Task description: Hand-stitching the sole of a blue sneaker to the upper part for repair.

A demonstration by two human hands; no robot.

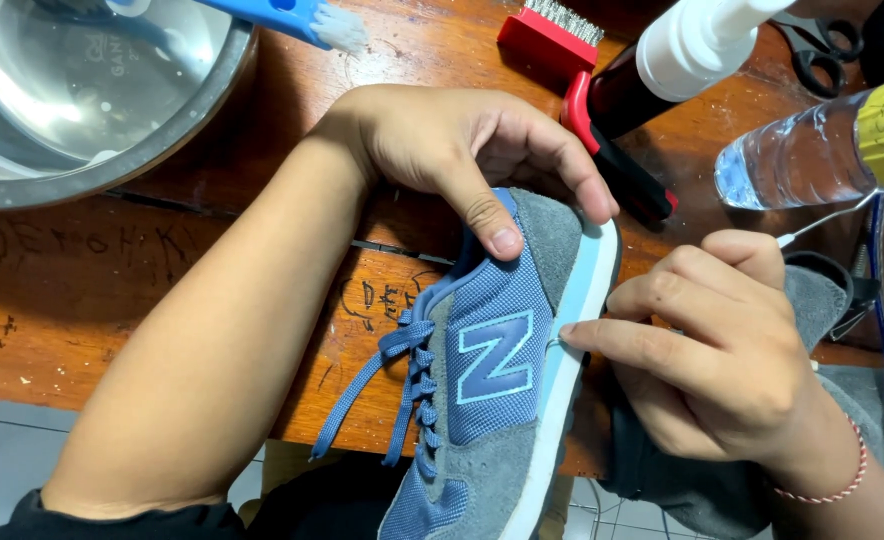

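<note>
The left hand clasps the heel of a blue and grey sneaker, thumb pressed on its collar. The right hand pinches something thin against the pale sole. The shoe lies on a scratched, scribbled wooden table, with a steel bowl, red brush and water bottle behind; grey tiled floor shows below.

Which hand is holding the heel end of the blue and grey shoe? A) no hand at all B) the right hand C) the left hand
C: the left hand wraps over the heel end of the sneaker, thumb pressed on its blue side, while the right hand pinches something small at the pale blue sole edge.
</note>
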